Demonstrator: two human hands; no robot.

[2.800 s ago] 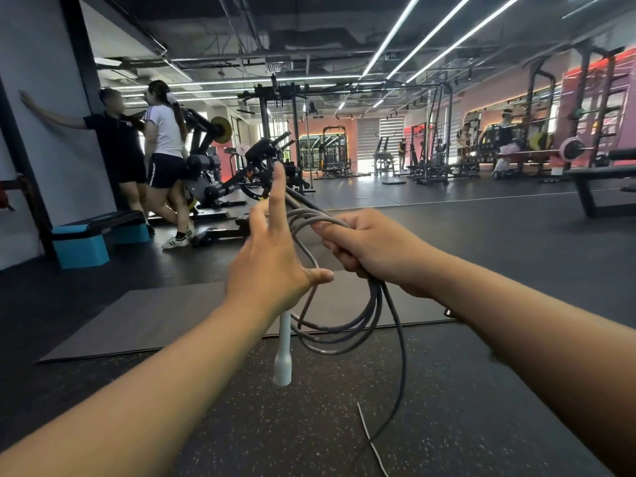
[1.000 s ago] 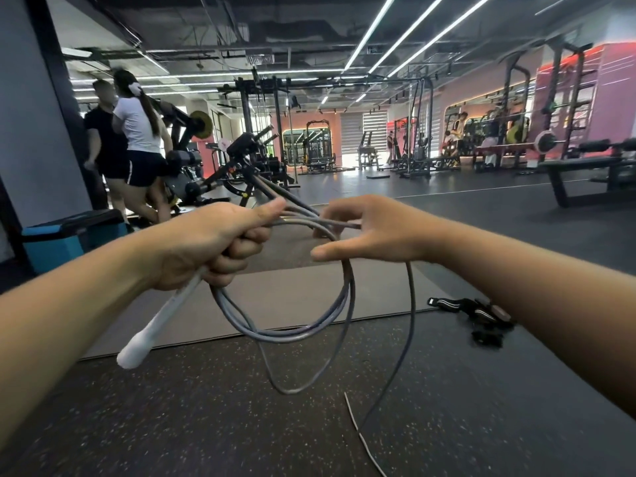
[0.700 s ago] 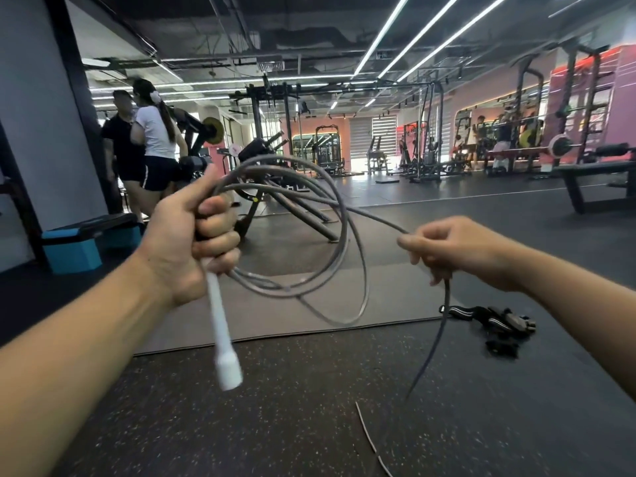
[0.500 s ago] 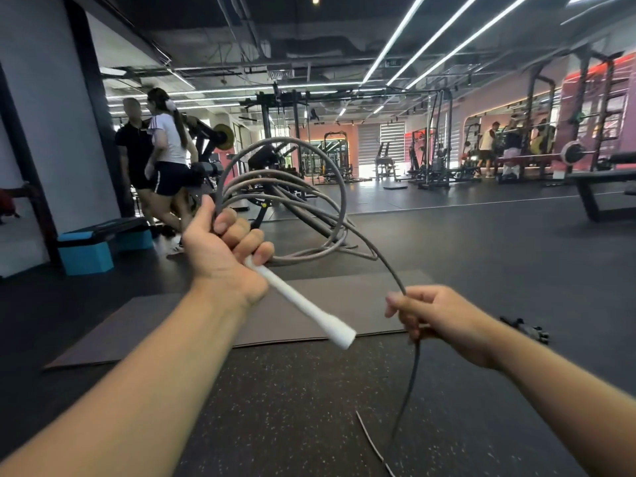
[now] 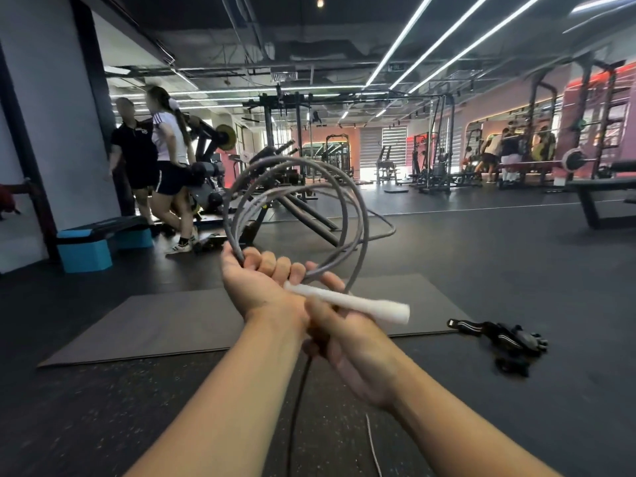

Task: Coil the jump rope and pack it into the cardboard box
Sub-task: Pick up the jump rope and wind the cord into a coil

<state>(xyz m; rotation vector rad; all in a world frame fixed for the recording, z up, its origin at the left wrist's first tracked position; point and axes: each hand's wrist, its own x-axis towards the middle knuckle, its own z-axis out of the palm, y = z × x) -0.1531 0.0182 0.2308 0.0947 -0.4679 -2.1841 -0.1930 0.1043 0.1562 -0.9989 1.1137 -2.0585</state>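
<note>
The grey jump rope (image 5: 358, 215) stands in several loops above my left hand (image 5: 261, 287), which is shut on the bundled loops and on the white handle (image 5: 358, 304). The handle points right, a little downward. My right hand (image 5: 354, 349) is just below and behind the left wrist, closed around the loose rope strand (image 5: 296, 407) that hangs down to the floor. The two hands touch or nearly touch. No cardboard box is in view.
A grey exercise mat (image 5: 172, 321) lies on the dark rubber floor ahead. Black straps or gloves (image 5: 506, 339) lie at its right corner. Two people (image 5: 155, 160) stand at the left by a blue step (image 5: 89, 249). Gym machines fill the background.
My left hand has turned the coil more upright and moved toward the middle. My right hand slid along the loose strand and came in under the left wrist.
</note>
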